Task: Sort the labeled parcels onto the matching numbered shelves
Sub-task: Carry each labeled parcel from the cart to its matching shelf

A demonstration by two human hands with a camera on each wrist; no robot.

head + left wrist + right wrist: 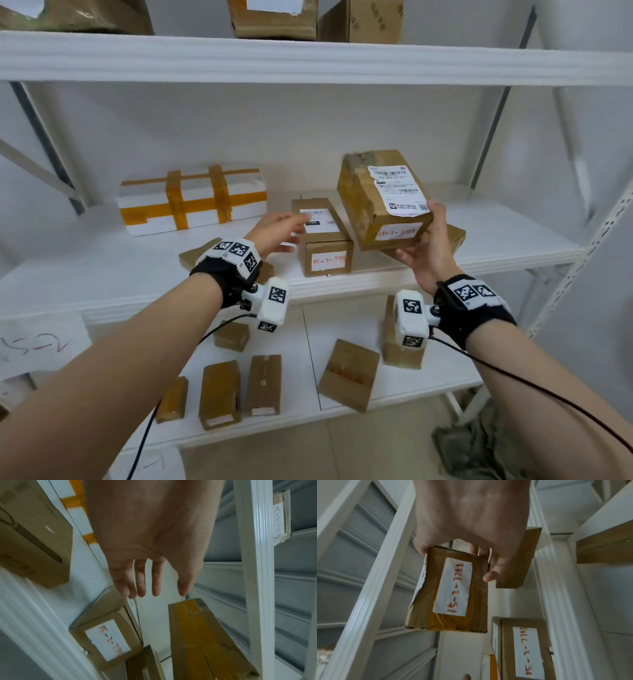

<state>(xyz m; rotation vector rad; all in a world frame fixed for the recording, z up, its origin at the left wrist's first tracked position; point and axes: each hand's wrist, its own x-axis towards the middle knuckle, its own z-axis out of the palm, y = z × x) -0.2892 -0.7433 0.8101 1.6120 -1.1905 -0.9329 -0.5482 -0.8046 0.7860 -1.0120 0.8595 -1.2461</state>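
My right hand point(428, 236) grips a brown cardboard parcel point(380, 202) from below and from its right side, holding it tilted above the middle shelf point(102, 267). The parcel carries a printed shipping label on top and a white label point(453, 586) with red handwriting starting 15-2. My left hand point(296, 233) reaches with straight fingers point(140, 585) over the top of a smaller brown box point(323, 240) on the same shelf, also marked 15-2 in red point(109, 639). Whether the fingers touch it is unclear. A paper sign point(37, 342) reading 15-2 hangs from the shelf's front edge.
A white foam box point(191, 198) with orange tape lies at the back left of the middle shelf. A flat brown parcel point(454, 234) lies under my right hand. Several small parcels point(262, 383) stand on the lower shelf, and boxes point(274, 17) on the upper one.
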